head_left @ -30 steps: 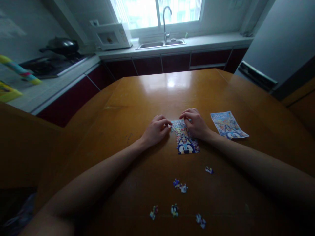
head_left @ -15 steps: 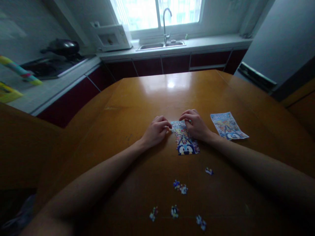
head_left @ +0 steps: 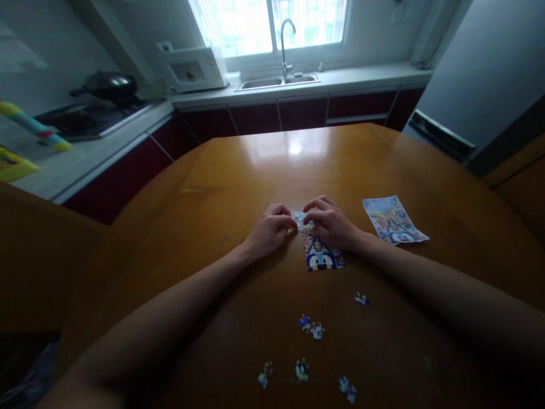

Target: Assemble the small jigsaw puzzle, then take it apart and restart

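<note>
A partly assembled jigsaw puzzle point(head_left: 322, 261) lies on the wooden table, a blue cartoon dog's face along its near edge. At its upper left edge is my left hand point(head_left: 272, 228), fingers curled together and tips touching the border; whatever they pinch is too small to make out. My right hand point(head_left: 330, 223) arches over the puzzle's upper right part and hides it, its fingers bent and apart, with nothing visible between them. Closer to me lie loose puzzle pieces: a joined pair point(head_left: 311, 327), a single piece point(head_left: 361, 298) and several more along the front, including one piece point(head_left: 302, 370).
Right of the puzzle rests a printed reference sheet point(head_left: 394, 220) with the same picture. The brown table point(head_left: 238, 170) stretches to a counter with a sink point(head_left: 276, 83), a microwave point(head_left: 193, 69) and a wok point(head_left: 109, 85) on the stove. A fridge point(head_left: 477, 74) stands at right.
My right hand has shifted left and slightly down over the puzzle, covering more of its upper part. The left hand stays at the left edge, nearly still.
</note>
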Tool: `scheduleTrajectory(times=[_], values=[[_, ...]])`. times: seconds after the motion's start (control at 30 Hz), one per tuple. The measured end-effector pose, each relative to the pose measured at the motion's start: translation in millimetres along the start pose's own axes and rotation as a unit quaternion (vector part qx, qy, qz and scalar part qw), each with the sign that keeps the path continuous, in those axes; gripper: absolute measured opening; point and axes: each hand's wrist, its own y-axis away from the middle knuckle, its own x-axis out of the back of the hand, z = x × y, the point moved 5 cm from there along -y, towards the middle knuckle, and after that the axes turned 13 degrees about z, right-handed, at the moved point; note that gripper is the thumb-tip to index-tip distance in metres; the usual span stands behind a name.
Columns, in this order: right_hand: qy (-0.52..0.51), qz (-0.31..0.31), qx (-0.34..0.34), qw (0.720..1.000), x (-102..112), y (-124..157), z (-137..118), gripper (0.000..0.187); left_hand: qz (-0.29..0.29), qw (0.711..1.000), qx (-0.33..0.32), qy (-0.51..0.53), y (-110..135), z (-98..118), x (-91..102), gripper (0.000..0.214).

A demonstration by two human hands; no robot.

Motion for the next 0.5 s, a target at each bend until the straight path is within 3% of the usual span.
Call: scheduleTrajectory(times=[0.23, 0.4, 0.5], values=[[-0.016, 0.081, -0.057, 0.995, 6.9, -2.1, 8.5, 0.028, 0.001, 1.000, -0.007, -0.018, -0.3, 4.9, 2.7, 0.021], [-0.011, 0.091, -0.060, 0.994, 7.4, -2.1, 9.4, 0.028, -0.011, 0.993, -0.101, -0.061, -0.1, 27.4, 8.6, 0.019], [-0.012, 0.101, -0.065, 0.993, 7.7, -2.5, 10.5, 0.028, -0.073, 0.985, -0.155, -0.030, 2.2, 47.0, 9.0, 0.019]])
